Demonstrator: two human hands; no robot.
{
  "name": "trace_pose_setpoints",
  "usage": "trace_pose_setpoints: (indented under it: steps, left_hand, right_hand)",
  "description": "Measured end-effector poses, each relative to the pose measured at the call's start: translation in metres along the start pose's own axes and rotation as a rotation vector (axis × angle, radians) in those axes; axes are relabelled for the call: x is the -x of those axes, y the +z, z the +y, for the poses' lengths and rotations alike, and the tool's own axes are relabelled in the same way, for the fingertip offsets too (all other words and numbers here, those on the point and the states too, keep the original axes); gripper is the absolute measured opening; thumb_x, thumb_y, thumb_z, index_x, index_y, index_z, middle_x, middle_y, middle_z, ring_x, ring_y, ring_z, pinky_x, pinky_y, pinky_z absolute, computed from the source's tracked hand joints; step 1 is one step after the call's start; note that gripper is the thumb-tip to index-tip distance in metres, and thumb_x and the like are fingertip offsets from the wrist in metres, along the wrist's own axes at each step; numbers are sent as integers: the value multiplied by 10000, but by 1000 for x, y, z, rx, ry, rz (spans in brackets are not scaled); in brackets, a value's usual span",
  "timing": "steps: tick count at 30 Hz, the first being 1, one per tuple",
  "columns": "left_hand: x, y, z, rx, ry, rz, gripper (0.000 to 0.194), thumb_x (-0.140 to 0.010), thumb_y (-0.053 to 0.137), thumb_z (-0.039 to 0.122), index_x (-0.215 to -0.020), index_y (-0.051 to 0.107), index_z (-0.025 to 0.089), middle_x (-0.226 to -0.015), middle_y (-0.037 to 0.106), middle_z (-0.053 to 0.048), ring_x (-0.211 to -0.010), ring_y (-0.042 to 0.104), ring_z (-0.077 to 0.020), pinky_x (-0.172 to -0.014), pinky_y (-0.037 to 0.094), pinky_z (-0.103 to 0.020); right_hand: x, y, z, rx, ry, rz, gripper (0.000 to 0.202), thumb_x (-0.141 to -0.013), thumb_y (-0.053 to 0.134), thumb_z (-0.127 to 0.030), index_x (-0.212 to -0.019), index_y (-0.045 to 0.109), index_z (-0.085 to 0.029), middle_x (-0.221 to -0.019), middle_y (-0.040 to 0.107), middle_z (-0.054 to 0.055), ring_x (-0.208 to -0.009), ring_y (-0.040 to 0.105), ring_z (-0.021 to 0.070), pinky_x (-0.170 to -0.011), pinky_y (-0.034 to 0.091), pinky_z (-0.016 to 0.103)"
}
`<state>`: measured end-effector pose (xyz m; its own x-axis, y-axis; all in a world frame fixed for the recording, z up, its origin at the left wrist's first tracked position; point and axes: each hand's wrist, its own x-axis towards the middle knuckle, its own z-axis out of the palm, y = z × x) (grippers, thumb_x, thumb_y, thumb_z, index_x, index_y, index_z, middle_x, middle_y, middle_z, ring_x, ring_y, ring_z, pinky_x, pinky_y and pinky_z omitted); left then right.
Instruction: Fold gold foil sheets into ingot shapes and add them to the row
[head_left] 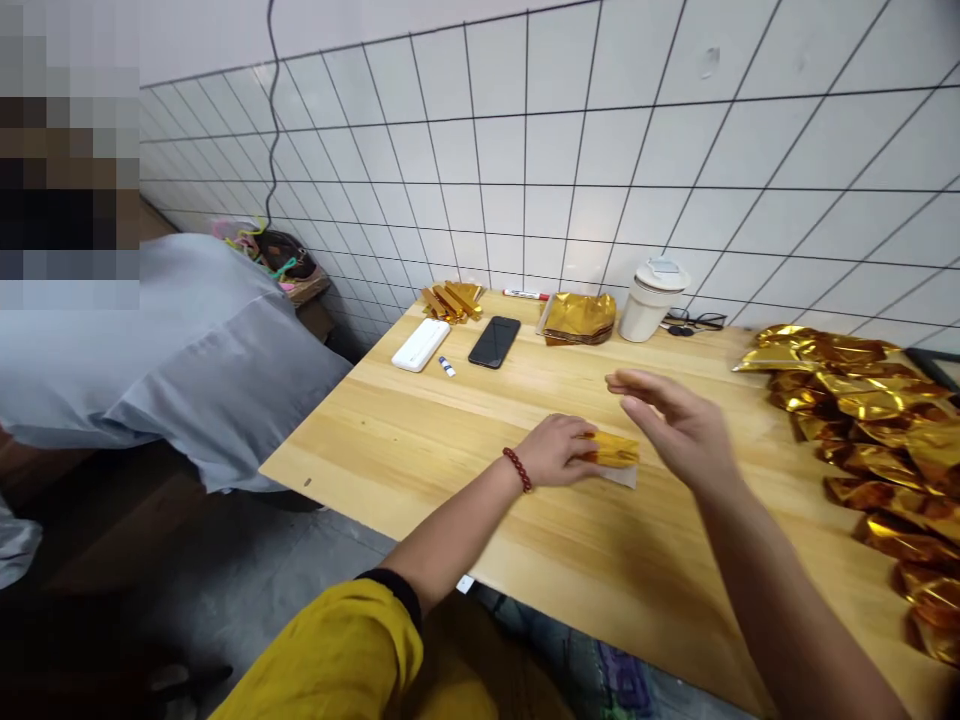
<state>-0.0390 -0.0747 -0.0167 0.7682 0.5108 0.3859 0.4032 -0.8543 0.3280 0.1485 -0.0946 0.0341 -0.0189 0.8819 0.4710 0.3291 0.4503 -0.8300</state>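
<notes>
My left hand (556,450), with a red bead bracelet on its wrist, grips a small folded sheet of gold foil paper (616,449) on the wooden table. A pale edge of the sheet shows along its near side. My fingers hide the sheet's left end. Just right of it, my right hand (679,425) is raised above the table, thumb and fingers stretched out and apart, with nothing in it.
Folded gold foil pieces (862,400) run along the right. Behind are a foil paper stack (581,318), white cup (649,303), glasses (697,320), marker (525,294), phone (495,341), white power bank (421,345) and gold strips (452,299). A person (180,350) sits left.
</notes>
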Motion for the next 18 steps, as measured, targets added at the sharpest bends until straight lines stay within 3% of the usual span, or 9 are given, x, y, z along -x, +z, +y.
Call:
trace_pose_setpoints:
  steps: [4,7,9,11,15,18]
  left_hand:
    - [3,-10,-13,40,-142,207,323,-922,516,383,-1133,666,190,-1199,668,-112,-1159,579,-221,-1017,427,-417]
    - [5,-16,-30,54,-234,209,437,-793,685,429,-1159,660,191,-1236,649,-130,-1192,562,-261,-1039,418,-463]
    - [6,-18,-42,95,-213,126,515,-718,755,446,-1164,665,204,-1284,624,-136,-1247,527,-286,-1066,397,-485]
    - [8,-19,-50,143,-175,67,450,-717,763,413,-1117,691,220,-1287,626,-118,-1286,496,-289,-1095,365,-496]
    - [13,-20,-60,256,-168,75,234,-764,731,370,-941,735,217,-1180,672,-102,-1276,504,-275,-1082,381,-480]
    - [14,-22,-63,310,-168,72,259,-753,744,425,-910,735,219,-1123,685,-97,-1247,525,-276,-1072,380,-479]
  right_hand:
    - [16,-5,49,107,177,97,385,-813,632,-560,-934,730,-208,-1002,742,107,-966,684,272,-954,507,515]
    - [26,-10,76,41,273,42,395,-794,652,-565,-954,733,-212,-1080,732,114,-1015,678,276,-967,504,506]
    - [28,-17,78,-23,319,-5,401,-801,658,-555,-1019,721,-224,-1129,721,105,-1059,668,270,-981,500,492]
    - [26,-25,72,-58,290,-132,416,-776,702,-539,-1063,712,-239,-1170,708,99,-1118,645,272,-1018,476,485]
    - [21,-37,58,5,81,-472,622,-639,827,-525,-1188,674,-274,-1317,625,112,-1258,546,317,-1078,404,532]
    - [24,-41,58,134,17,-561,756,-593,853,-529,-1275,622,-302,-1389,563,121,-1308,488,348,-1081,374,581]
